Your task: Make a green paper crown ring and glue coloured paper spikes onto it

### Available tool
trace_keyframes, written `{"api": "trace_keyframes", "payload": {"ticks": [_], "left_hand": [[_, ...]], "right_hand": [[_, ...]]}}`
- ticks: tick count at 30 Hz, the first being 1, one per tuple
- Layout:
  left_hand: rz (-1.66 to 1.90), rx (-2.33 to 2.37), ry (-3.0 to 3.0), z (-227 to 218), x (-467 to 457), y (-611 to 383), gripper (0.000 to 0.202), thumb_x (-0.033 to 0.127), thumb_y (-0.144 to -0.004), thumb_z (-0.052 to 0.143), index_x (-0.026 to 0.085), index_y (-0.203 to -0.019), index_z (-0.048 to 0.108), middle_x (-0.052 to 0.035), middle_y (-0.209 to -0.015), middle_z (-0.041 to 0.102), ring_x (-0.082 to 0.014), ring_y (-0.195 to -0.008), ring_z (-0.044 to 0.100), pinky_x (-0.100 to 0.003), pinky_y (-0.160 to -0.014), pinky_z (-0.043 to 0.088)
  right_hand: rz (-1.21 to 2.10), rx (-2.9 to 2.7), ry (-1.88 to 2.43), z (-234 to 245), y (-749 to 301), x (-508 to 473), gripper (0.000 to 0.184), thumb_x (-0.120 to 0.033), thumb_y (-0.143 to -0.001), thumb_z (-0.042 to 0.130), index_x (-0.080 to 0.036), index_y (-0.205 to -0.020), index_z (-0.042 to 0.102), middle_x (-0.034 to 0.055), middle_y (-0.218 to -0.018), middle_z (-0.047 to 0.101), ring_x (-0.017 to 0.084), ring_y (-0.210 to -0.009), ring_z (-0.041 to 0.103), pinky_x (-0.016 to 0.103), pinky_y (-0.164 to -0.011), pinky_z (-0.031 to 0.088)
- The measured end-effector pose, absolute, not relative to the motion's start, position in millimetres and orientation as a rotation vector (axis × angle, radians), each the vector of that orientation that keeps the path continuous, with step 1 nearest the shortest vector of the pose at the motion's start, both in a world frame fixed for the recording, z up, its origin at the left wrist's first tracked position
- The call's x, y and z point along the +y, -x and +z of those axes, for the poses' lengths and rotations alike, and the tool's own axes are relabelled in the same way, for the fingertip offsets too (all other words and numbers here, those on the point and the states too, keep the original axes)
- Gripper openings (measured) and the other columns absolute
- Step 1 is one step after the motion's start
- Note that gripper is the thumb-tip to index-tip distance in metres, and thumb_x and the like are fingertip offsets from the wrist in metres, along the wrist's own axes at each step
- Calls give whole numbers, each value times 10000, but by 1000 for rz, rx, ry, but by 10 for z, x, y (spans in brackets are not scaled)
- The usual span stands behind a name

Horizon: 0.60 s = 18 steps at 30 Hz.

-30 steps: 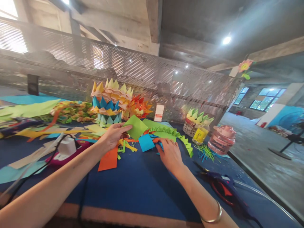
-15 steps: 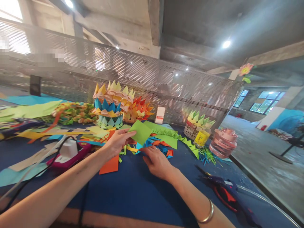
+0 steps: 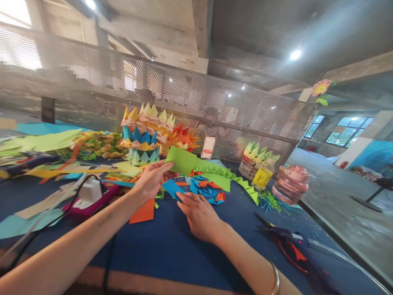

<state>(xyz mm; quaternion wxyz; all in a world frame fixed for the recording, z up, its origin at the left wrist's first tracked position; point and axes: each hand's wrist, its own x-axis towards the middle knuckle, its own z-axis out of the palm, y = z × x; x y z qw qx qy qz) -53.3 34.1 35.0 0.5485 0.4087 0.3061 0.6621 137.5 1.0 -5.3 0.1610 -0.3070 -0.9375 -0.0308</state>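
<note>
Paper first: a green sheet [image 3: 182, 160] sits just above the middle of the frame, long side tilting up to the right, pinched at its near edge by my left hand [image 3: 152, 180]. My right hand [image 3: 199, 215] is just below, fingertips closed on a blue paper piece [image 3: 170, 188]. The hands are near each other but apart. Behind them folded scraps [image 3: 208, 191] and paper crowns [image 3: 147, 131] crowd the table [image 3: 190, 250], with a glue gun [image 3: 288, 241] at lower right.
</note>
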Motion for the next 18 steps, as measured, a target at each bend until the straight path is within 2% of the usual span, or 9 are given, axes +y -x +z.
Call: {"api": "trace_keyframes", "payload": {"ticks": [3, 5, 7, 9, 11, 13, 15, 18], "left_hand": [[1546, 727, -950, 345, 338, 519, 225, 266, -633, 762, 130, -798, 693, -65, -879, 750, -207, -807, 700, -291, -730, 567], [1508, 739, -920, 331, 335, 497, 177, 226, -657, 744, 129, -794, 689, -65, -844, 751, -199, -761, 706, -292, -721, 575], [1449, 753, -879, 312, 324, 461, 103, 176, -697, 706, 126, -786, 687, -67, -797, 751, -191, -706, 709, -287, -699, 580], [1373, 762, -835, 286, 300, 412, 50, 129, -749, 648, 120, -776, 688, -75, -766, 750, -178, -663, 706, -275, -679, 583], [1289, 766, -794, 255, 266, 357, 101, 96, -790, 595, 114, -779, 693, -82, -763, 752, -162, -643, 703, -257, -669, 584], [1210, 765, -767, 220, 230, 302, 136, 87, -816, 569, 117, -791, 700, -82, -782, 756, -152, -645, 702, -244, -665, 584], [1144, 760, -757, 187, 199, 259, 148, 93, -831, 563, 126, -809, 705, -79, -808, 759, -147, -663, 703, -239, -667, 584], [1076, 748, -775, 152, 172, 231, 139, 101, -830, 577, 134, -819, 712, -73, -841, 759, -141, -678, 699, -245, -689, 584]], "right_hand": [[-23, -2599, 852, -33, -1399, 15, 342, -36, -778, 497, -232, -1005, 662, 28, -1259, 627, 218, -1177, 531, 369, -941, 446], [9, -2440, 920, -10, -1428, 36, 303, -26, -790, 473, -217, -952, 644, 52, -1107, 686, 206, -1086, 584, 356, -913, 463], [40, -2233, 1015, 7, -1467, 66, 255, -58, -848, 433, -199, -995, 587, 73, -997, 694, 192, -975, 630, 331, -833, 501], [74, -2059, 1069, 14, -1516, 94, 229, -128, -906, 410, -189, -1109, 497, 80, -971, 685, 175, -890, 655, 286, -719, 529], [100, -1959, 1070, 16, -1569, 106, 326, -163, -910, 436, -187, -1232, 387, 82, -1002, 673, 159, -854, 662, 255, -663, 535], [103, -1930, 1043, 21, -1614, 99, 458, -134, -872, 477, -197, -1302, 334, 84, -1053, 654, 159, -880, 655, 262, -702, 539], [90, -1952, 1008, 32, -1643, 77, 510, -86, -819, 496, -231, -1299, 400, 76, -1098, 635, 177, -961, 633, 297, -796, 527], [64, -1989, 970, 58, -1657, 46, 432, -56, -759, 517, -266, -1129, 595, 64, -1089, 626, 219, -1048, 592, 355, -897, 484]]}}
